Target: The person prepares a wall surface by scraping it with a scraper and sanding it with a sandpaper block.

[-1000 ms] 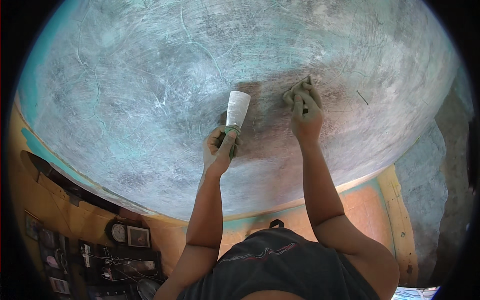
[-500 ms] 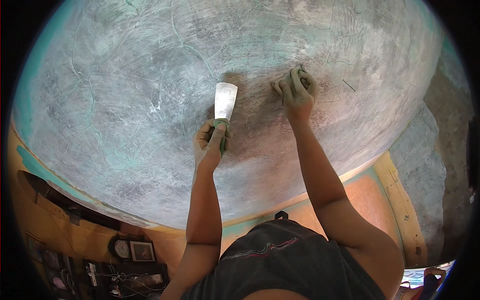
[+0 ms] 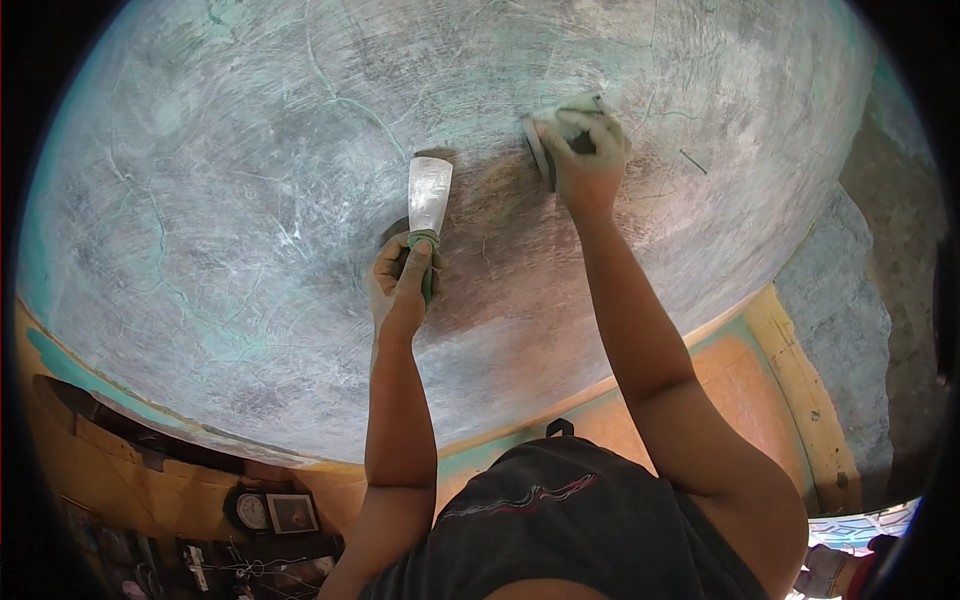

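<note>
My left hand (image 3: 402, 278) is closed around the green handle of a putty knife (image 3: 430, 195). Its broad metal blade points up, close to the patchy grey-green wall (image 3: 300, 290); I cannot tell whether it touches. Farther up and to the right, my right hand (image 3: 592, 165) grips a folded piece of sandpaper (image 3: 540, 152) against the wall. The thumb and fingers curl into a ring, and the sheet's edges stick out to the left and above. Slight blur softens this hand. Shadows from both hands fall on the scratched surface.
Cracks (image 3: 165, 270) run across the left of the wall, and a small dark nail-like piece (image 3: 692, 161) is at the right. A clock (image 3: 252, 510), a framed picture (image 3: 292, 513) and tangled cables (image 3: 255, 568) are at lower left. Part of another person (image 3: 830, 572) shows at lower right.
My right hand has moved up a little with the sandpaper, whose folded edges now show more. My left hand, still on the putty knife, appears slightly farther left as the view shifts.
</note>
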The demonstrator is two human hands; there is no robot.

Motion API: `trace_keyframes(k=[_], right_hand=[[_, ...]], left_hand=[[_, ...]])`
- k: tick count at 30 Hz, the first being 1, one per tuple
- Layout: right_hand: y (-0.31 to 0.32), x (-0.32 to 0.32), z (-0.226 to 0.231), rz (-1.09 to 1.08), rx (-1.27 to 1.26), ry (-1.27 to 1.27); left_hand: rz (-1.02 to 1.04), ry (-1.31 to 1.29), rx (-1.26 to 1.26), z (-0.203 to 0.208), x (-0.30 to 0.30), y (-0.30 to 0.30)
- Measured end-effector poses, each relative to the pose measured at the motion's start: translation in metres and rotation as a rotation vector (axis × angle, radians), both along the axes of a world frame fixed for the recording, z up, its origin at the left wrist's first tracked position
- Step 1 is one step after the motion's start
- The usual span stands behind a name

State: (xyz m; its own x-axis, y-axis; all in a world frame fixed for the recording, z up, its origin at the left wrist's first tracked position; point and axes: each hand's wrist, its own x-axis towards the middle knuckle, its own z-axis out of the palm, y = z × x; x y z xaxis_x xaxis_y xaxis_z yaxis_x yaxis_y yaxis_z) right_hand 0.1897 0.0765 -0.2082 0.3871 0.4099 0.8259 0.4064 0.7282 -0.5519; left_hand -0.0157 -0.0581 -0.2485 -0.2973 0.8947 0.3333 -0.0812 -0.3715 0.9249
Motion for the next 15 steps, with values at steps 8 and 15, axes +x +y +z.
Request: trace_keyframes(k=[8,15], right_hand=[[0.007,-0.001,-0.014,0.307,-0.058,0.217],[-0.003,-0.009,-0.011,0.036,-0.085,0.104]], left_hand=[[0.024,0.062,0.001,-0.002,-0.005,0.010],[0.045,0.087,0.013,0.001,-0.011,0.013]])
